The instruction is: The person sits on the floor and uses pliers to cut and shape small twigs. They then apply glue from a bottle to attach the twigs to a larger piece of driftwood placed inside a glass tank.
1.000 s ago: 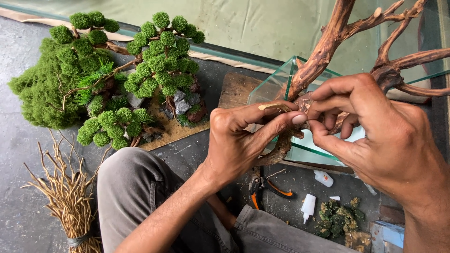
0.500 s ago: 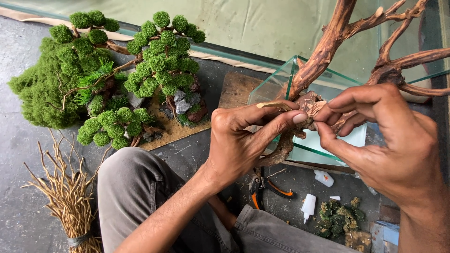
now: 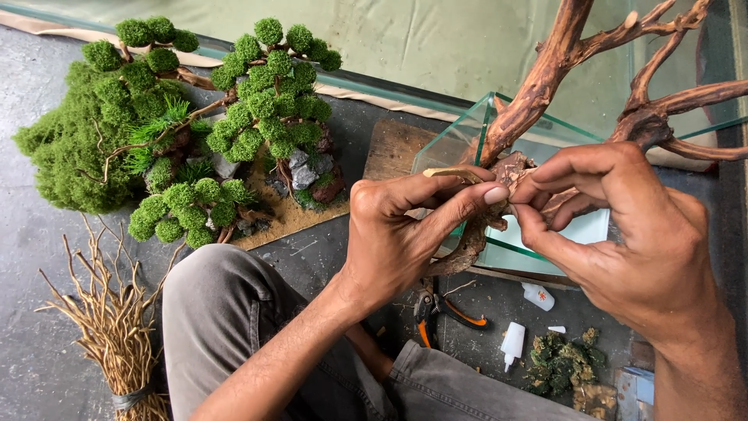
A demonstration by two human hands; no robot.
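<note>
A reddish-brown driftwood branch (image 3: 545, 70) rises out of a small glass tank (image 3: 460, 140) at the right. My left hand (image 3: 405, 234) pinches a small root-like wood piece (image 3: 450, 173) against the base of the driftwood, thumb and forefinger closed on it. My right hand (image 3: 623, 234) meets it from the right, fingertips pressing on the same spot of the driftwood base (image 3: 514, 168). Both hands hover just over the tank's near rim.
Several moss-topped miniature trees on rocks (image 3: 265, 109) stand at the left on a sandy board. A tied bundle of pale roots (image 3: 109, 335) lies at bottom left. Orange-handled cutters (image 3: 436, 312), two small white glue bottles (image 3: 514, 339), and a moss clump (image 3: 561, 362) lie by my knee.
My right hand has shifted slightly right and down while its fingers stay at the driftwood base. The left hand keeps its pinch, barely moved.
</note>
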